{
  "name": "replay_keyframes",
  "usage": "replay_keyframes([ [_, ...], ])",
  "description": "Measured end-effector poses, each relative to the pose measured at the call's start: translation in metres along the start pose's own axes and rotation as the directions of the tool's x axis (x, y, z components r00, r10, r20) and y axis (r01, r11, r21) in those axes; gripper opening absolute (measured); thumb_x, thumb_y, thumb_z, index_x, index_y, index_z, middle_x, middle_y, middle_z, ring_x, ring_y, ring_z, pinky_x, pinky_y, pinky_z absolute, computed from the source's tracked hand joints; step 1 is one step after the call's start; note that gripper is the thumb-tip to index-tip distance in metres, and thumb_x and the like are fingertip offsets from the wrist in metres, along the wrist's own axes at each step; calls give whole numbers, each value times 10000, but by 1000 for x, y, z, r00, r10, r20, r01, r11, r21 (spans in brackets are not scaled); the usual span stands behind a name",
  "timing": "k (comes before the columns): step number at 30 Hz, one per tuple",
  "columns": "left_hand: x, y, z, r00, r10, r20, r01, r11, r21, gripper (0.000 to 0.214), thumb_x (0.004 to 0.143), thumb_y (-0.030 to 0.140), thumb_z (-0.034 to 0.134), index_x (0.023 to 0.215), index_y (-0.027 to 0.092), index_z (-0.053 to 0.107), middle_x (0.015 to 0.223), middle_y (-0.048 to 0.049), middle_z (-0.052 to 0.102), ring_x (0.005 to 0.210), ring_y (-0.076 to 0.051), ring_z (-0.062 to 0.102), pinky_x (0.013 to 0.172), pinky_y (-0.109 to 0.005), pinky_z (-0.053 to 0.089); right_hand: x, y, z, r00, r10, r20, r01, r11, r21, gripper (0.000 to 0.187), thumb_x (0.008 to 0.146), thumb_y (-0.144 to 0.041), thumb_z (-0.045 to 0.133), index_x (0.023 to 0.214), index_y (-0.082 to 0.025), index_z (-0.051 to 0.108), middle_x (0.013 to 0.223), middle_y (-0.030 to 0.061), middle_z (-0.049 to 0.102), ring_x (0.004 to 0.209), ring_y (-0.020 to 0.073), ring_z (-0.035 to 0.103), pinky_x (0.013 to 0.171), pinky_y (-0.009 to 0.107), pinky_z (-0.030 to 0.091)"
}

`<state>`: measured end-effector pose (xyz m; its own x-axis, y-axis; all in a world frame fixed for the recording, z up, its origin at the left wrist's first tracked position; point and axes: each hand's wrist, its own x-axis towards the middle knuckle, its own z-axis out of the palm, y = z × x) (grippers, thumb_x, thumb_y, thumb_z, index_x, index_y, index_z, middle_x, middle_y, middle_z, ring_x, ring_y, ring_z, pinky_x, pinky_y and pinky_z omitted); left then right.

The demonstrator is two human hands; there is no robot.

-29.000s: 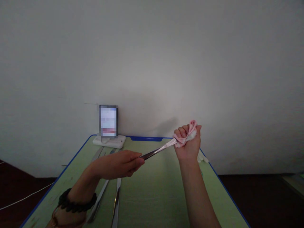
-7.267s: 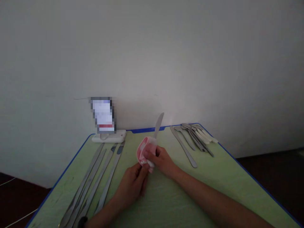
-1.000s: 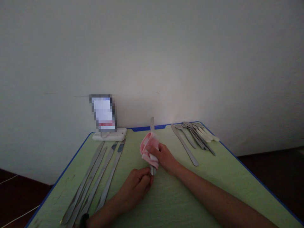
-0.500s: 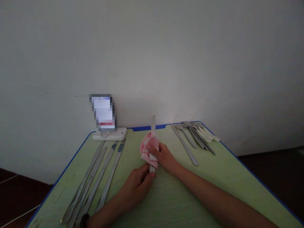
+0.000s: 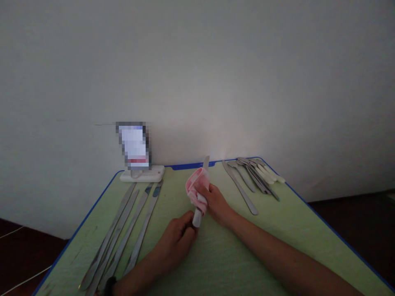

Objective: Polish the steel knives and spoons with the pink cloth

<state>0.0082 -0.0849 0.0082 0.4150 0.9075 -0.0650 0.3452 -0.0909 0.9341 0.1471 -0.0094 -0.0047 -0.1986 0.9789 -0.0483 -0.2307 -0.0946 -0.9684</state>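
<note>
Since half a second earlier, the table knife [image 5: 197, 216] had tipped rightward, and the pink cloth [image 5: 195, 190] had slid slightly up its blade. The left hand [image 5: 179, 236] was curled shut on the handle end, low over the green table [image 5: 277, 230]. The right hand [image 5: 216, 202] was closed around the cloth, which wrapped the blade's middle. A row of long knives [image 5: 129, 230] lay to the left, and a heap of spoons and knives [image 5: 254, 172] lay far right. As a judgement, a slack hold on the handle could let the knife twist, pressing its edge through the cloth into the fingers.
</note>
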Motion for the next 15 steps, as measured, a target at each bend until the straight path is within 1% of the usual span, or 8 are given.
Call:
replay_keyframes([
  [4, -1, 4, -1, 998, 25, 53, -21, 997, -69, 132, 816, 208, 369, 701, 202, 434, 573, 57, 431, 525, -112, 402, 534, -225, 336, 0, -1, 0, 1000, -20, -9, 20, 1000, -14, 411, 661, -553, 660, 681, -158, 547, 588, -24, 497, 532, 89, 375, 499, 219, 322],
  [6, -2, 6, -1, 998, 13, 65, -9, 999, -52, 197, 857, 269, 374, 694, 195, 456, 584, 49, 441, 541, -116, 424, 550, -227, 349, -1, -3, 1, 1000, -27, -13, 26, 998, -50, 406, 666, -548, 657, 672, -158, 548, 591, -22, 496, 534, 90, 374, 500, 220, 321],
  [9, -1, 6, -1, 998, -24, 54, 25, 1000, -9, 313, 900, 354, 338, 658, 195, 457, 572, 39, 456, 537, -119, 440, 560, -232, 361, -4, -7, 2, 999, -38, -6, 37, 994, -107, 391, 680, -535, 649, 665, -157, 551, 606, -14, 505, 547, 94, 387, 504, 221, 326],
  [12, 1, 5, -1, 998, -43, 41, 42, 999, 17, 298, 886, 332, 339, 639, 201, 442, 546, 42, 462, 514, -118, 435, 549, -233, 355, -7, -9, 2, 999, -52, 8, 53, 988, -143, 380, 696, -527, 637, 669, -157, 555, 611, -10, 513, 549, 97, 392, 507, 223, 331],
  [15, 2, 3, -2, 999, -39, 25, 39, 999, 18, 237, 842, 273, 355, 632, 202, 438, 534, 47, 454, 505, -117, 423, 537, -233, 342, -7, -9, 3, 999, -44, -7, 43, 990, -131, 386, 689, -534, 640, 666, -159, 552, 597, -13, 511, 536, 95, 386, 502, 224, 326],
])
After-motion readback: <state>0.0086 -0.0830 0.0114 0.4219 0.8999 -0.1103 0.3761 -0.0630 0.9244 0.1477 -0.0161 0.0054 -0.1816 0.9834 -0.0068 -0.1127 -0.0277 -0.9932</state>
